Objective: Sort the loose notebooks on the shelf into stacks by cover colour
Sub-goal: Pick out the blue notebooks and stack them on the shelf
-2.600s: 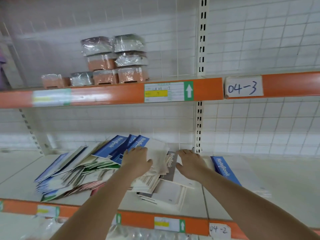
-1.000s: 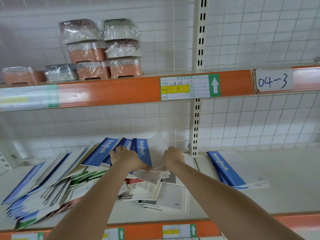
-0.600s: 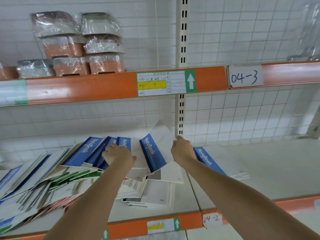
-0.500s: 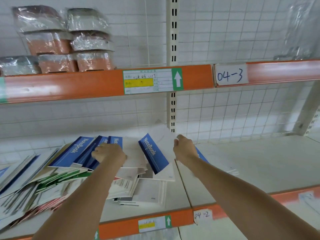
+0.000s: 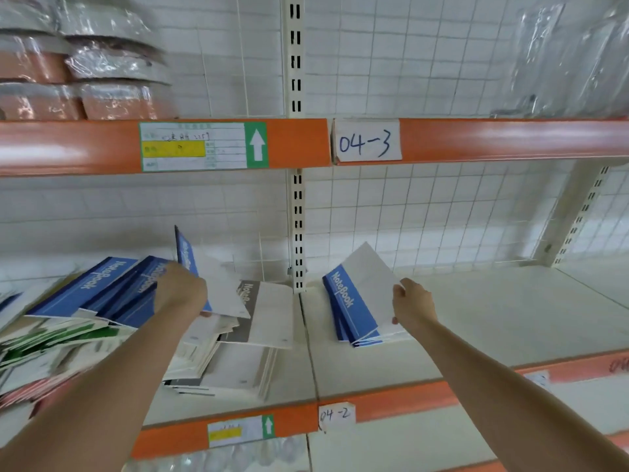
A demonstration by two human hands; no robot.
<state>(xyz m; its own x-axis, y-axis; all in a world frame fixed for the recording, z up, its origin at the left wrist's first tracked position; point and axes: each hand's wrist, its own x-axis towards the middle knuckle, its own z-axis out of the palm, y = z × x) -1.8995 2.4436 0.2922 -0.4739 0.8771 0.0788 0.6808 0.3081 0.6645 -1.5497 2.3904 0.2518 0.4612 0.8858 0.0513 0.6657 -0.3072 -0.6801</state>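
Note:
A loose pile of notebooks point(image 5: 102, 321) with blue, green, red and grey covers is spread over the left bay of the white shelf point(image 5: 493, 318). My left hand point(image 5: 178, 294) grips a blue-spined notebook point(image 5: 204, 284) and tilts it up out of the pile. My right hand point(image 5: 413, 304) holds another blue notebook point(image 5: 360, 294) by its right edge, over a small stack of blue notebooks point(image 5: 360, 335) in the right bay. A grey-spined notebook point(image 5: 265, 311) lies on top of the pile's right end.
A slotted upright post point(image 5: 297, 212) divides the two bays, and a wire grid closes the back. Orange beams carry paper labels "04-3" point(image 5: 367, 141) and "04-2" point(image 5: 335, 415). Wrapped packages point(image 5: 85, 80) sit on the shelf above at left.
My right hand has carried a blue notebook from the pile rightward past the post to the blue stack. My left hand has lifted another blue notebook up on edge. The view shifted right.

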